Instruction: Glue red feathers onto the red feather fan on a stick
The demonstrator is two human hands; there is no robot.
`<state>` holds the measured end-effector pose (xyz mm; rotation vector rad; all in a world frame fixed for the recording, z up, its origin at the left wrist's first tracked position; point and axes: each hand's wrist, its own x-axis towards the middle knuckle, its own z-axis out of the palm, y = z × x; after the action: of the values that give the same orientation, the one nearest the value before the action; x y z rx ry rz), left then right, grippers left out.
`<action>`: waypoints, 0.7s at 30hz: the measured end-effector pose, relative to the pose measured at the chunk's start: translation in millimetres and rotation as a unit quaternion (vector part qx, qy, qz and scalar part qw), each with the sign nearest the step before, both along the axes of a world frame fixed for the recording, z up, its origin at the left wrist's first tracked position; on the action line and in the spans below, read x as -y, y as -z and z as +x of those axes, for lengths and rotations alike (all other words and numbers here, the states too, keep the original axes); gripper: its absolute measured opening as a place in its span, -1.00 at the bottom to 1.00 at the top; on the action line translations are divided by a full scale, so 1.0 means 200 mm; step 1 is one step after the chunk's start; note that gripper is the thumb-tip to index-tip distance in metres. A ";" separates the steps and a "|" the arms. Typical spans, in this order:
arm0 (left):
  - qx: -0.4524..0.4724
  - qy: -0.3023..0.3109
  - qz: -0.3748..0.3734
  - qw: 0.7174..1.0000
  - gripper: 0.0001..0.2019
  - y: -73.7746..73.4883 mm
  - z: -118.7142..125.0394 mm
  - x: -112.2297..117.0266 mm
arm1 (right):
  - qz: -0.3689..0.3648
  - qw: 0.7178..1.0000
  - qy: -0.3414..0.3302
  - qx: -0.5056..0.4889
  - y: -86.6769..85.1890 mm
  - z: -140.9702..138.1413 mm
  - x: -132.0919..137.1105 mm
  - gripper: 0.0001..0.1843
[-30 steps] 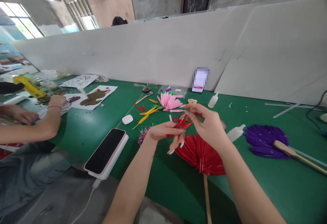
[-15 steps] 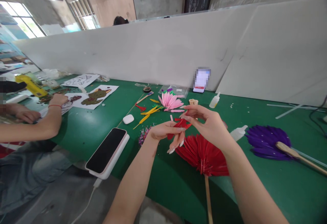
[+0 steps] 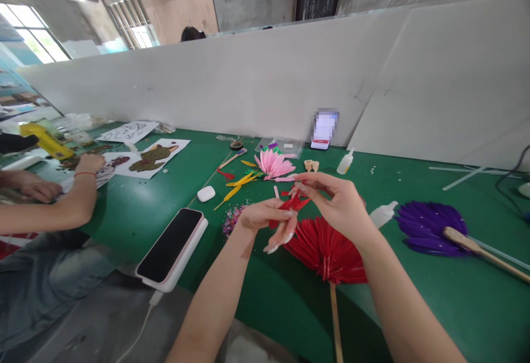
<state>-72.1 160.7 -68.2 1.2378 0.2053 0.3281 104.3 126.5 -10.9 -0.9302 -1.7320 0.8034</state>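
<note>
My left hand [image 3: 271, 219] pinches several red feathers [image 3: 295, 203] between thumb and fingers. At their upper end my right hand [image 3: 329, 191] is closed, thumb and fingertips together on the red pieces; how many it grips I cannot tell. Just below my hands lies a red feather fan [image 3: 327, 250] with a wooden handle, partly hidden by my right forearm. Behind my hands rests a bunch of pink feathers [image 3: 273, 165], with yellow feathers [image 3: 238, 186] to its left. A purple feather fan [image 3: 430, 227] lies at the right.
White glue bottles [image 3: 345, 162] [image 3: 383, 215] stand and lie on the green table [image 3: 136, 203]. A lit phone [image 3: 325, 129] leans on the partition [image 3: 248, 87]. Nearer are a black-screened phone [image 3: 171, 247] and a white case [image 3: 206, 194]. A co-worker's arm [image 3: 83, 203] is over drawings at left.
The view has shifted slightly. My hands remain together on the red feathers, with small shifts of the fingers; my left fingers have curled slightly.
</note>
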 end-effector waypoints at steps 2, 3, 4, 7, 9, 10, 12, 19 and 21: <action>0.008 0.009 -0.013 1.000 -0.62 0.00 0.00 0.00 | 0.008 1.000 0.007 -0.001 0.01 0.00 0.00 -0.80; 0.010 0.015 -0.018 1.000 -0.62 0.00 0.00 0.01 | 0.011 1.000 0.010 -0.001 0.01 -0.01 0.00 -0.79; 0.010 0.020 -0.023 0.999 -0.62 0.00 0.00 0.01 | 0.012 1.000 0.013 -0.001 0.01 -0.01 0.00 -0.78; 0.005 0.019 -0.024 1.000 -0.63 0.01 0.00 0.01 | 0.014 1.000 0.020 0.000 0.02 -0.01 -0.01 -0.76; 0.010 0.017 -0.020 1.000 -0.63 0.01 0.01 0.01 | 0.013 1.000 0.018 0.005 0.02 0.00 -0.01 -0.75; 0.016 0.016 -0.017 1.000 -0.63 0.01 0.01 0.01 | 0.010 1.000 0.013 0.009 0.01 0.00 -0.01 -0.76; 0.028 0.013 -0.012 0.999 -0.62 0.01 0.01 0.01 | 0.001 1.000 0.002 0.017 0.00 0.01 -0.01 -0.76; 0.004 0.000 0.014 1.000 -0.59 0.00 0.02 0.00 | 0.017 0.998 0.025 0.055 -0.01 0.02 0.01 -0.79; -0.005 -0.009 0.028 1.000 -0.58 -0.01 0.02 -0.01 | 0.021 0.998 0.025 0.055 -0.01 0.01 0.01 -0.80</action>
<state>-68.5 162.0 -67.2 1.2937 0.2183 0.3452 107.1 124.9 -9.6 -1.0015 -1.8064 0.6907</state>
